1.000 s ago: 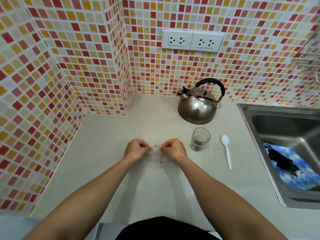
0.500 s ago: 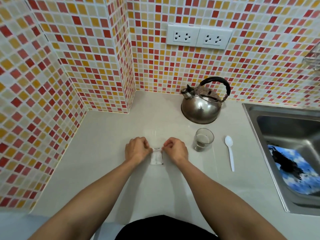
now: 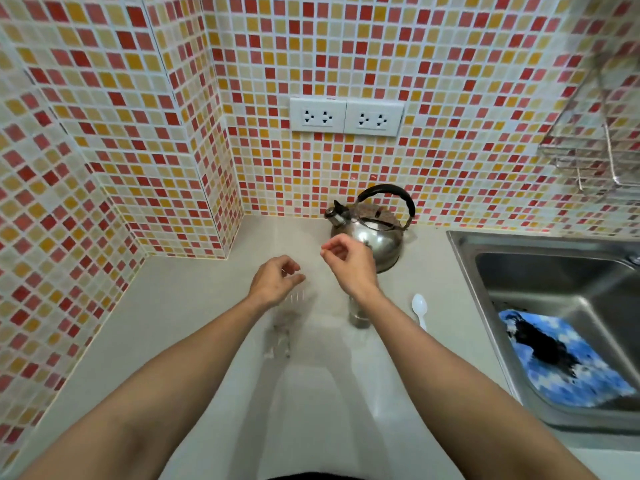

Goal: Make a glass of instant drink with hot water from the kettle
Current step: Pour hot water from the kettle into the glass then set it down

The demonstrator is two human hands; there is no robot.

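Note:
A steel kettle [image 3: 375, 237] with a black handle stands at the back of the counter. The glass [image 3: 358, 318], with some dark powder at its bottom, sits in front of it, mostly hidden by my right wrist. My right hand [image 3: 348, 263] is raised over the kettle's front, fingertips pinched together; I see nothing between them. My left hand [image 3: 275, 280] hovers to the left with fingers apart. Under it the clear sachet [image 3: 280, 334] is a blurred streak just above the counter, apart from both hands. A white plastic spoon [image 3: 419, 309] lies right of the glass.
The pale counter [image 3: 180, 317] meets mosaic-tiled walls at the left and back, where two sockets [image 3: 346, 116] sit. A steel sink [image 3: 540, 278] at the right holds a blue and black cloth [image 3: 554, 358]. A wire rack [image 3: 588, 147] hangs at the upper right.
Both hands held the sachet together on the counter; now they have parted and risen. The right hand moved up toward the kettle, and the sachet has left the fingers as a blur.

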